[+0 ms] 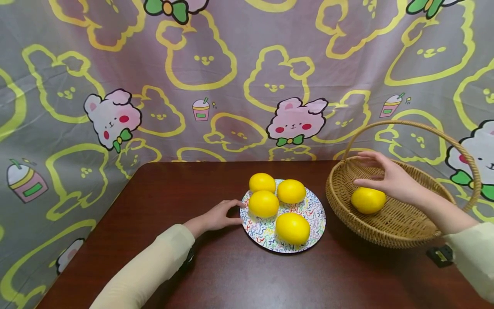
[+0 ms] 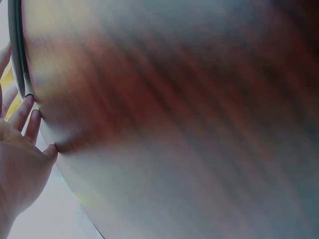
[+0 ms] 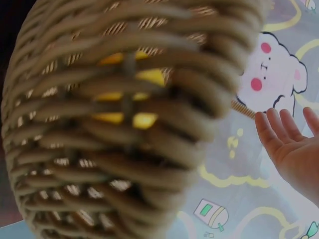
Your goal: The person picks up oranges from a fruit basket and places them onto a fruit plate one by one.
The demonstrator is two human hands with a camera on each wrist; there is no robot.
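Observation:
My left hand (image 1: 221, 215) rests on the table beside the round patterned plate (image 1: 314, 216), its fingertips right at the plate's left rim. On the plate sit several yellow lemons (image 1: 263, 204), one of them nearer the front edge. Over the wicker basket (image 1: 405, 234) my right hand (image 1: 393, 178) hovers with its fingers extended and spread from the thumb. Just below that hand, a single lemon (image 1: 368, 201) lies inside the basket, partly covered by it. The right wrist view shows the fingers straight, with nothing in the palm.
A tall arched handle (image 1: 409, 122) rises over the basket at the right. The dark brown table (image 1: 185, 184) runs back to a patterned cloth (image 1: 231, 56) that hangs behind it. The plate stands left of the basket, with a narrow gap between them.

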